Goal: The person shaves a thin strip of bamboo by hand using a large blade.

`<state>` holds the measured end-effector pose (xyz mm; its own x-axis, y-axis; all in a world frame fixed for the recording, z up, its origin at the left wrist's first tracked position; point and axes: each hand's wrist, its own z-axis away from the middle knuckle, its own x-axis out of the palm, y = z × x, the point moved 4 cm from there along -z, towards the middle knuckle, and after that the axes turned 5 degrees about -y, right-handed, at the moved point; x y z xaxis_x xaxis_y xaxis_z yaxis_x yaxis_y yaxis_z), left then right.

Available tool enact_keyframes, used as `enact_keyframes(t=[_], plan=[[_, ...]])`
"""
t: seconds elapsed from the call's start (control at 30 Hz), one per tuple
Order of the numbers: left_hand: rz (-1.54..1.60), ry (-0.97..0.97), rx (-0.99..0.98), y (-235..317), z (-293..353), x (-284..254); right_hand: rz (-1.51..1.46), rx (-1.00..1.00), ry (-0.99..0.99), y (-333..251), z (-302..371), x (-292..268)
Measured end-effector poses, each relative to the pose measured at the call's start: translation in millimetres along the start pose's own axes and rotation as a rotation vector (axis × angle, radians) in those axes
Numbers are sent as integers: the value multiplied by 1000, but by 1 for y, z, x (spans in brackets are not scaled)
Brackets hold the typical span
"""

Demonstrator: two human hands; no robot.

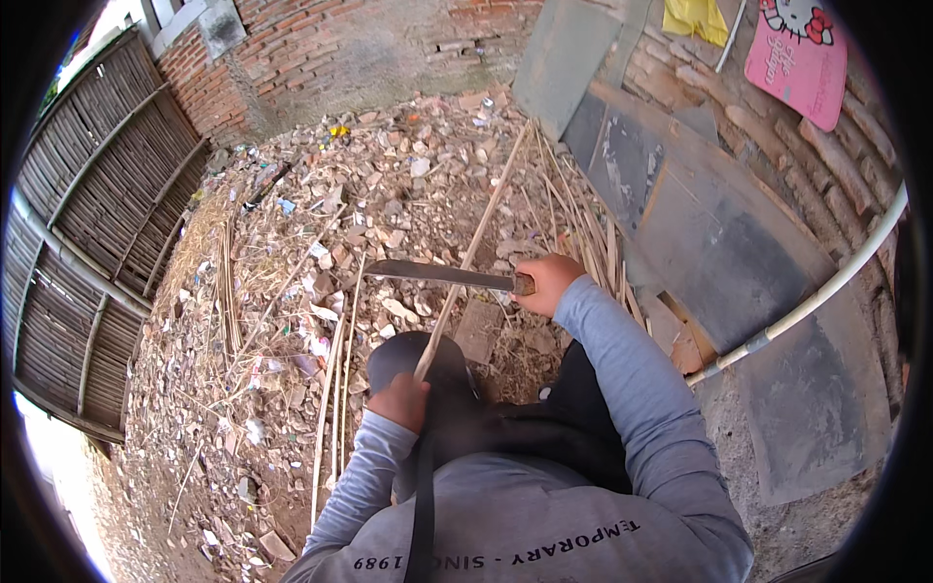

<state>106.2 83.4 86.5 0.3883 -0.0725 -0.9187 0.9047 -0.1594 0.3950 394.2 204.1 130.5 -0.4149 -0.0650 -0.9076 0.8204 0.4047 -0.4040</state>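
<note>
My left hand [400, 401] is closed round the near end of a long bamboo strip [496, 206], beside my left knee. From there the strip slants up and away to the right, its far end near the boards by the wall. In my right hand [546, 282] is a machete [418, 271], gripped by its short handle. Its dark blade points left and crosses the strip partway along; whether the edge touches the strip I cannot tell. My fingers partly hide the handle.
Loose bamboo strips [333, 389] lie left of my leg, with more strips [609, 257] at the right by leaning dark boards [743, 255]. A pale pipe [812, 306] curves at the right. Rubble [408, 165] covers the ground, near a flat brick [478, 331]. A bamboo fence [83, 209] stands left.
</note>
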Motion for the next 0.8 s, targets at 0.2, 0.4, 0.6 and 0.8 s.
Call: enact_keyframes(t=[0.2, 0.4, 0.6, 0.8], plan=[[14, -39, -33, 2, 6, 6, 34, 30, -129, 37, 18, 24], [-74, 221, 152, 11, 30, -10, 28, 60, -244, 32, 40, 25], [24, 91, -180, -42, 63, 8, 165, 102, -310, 5, 46, 7], [-6, 192, -153, -59, 74, 27, 241, 132, -232, -26, 40, 7]])
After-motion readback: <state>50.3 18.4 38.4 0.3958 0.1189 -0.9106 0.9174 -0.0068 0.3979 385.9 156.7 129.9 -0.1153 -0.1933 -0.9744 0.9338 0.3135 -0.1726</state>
